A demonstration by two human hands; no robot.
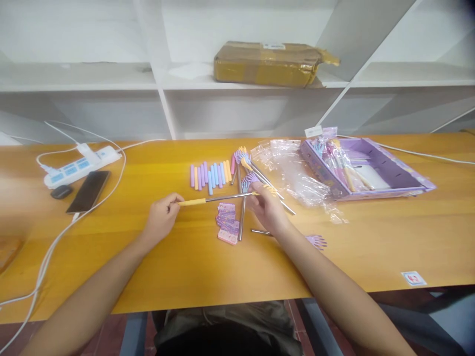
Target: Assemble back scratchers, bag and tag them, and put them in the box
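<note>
A yellow back scratcher (226,198) with a metal rod is stretched level between my hands. My left hand (162,216) pinches the end of its yellow handle, while my right hand (267,208) closes round the rod near its yellow hand-shaped head. Beside and behind my right hand lie several metal rods with hand-shaped heads (243,157) in purple, blue and yellow. Another purple hand-shaped head (317,242) shows past my right forearm, which partly covers its rod. Loose coloured handle sleeves (211,175) lie in rows ahead, and small printed cards (227,225) are fanned out below the rod.
Clear plastic bags (297,173) spread beside a purple box (397,170) that has wrapped back scratchers in it. On the left are a power strip (83,165), a phone (88,192) and white cables. A taped carton (267,64) rests on the shelf.
</note>
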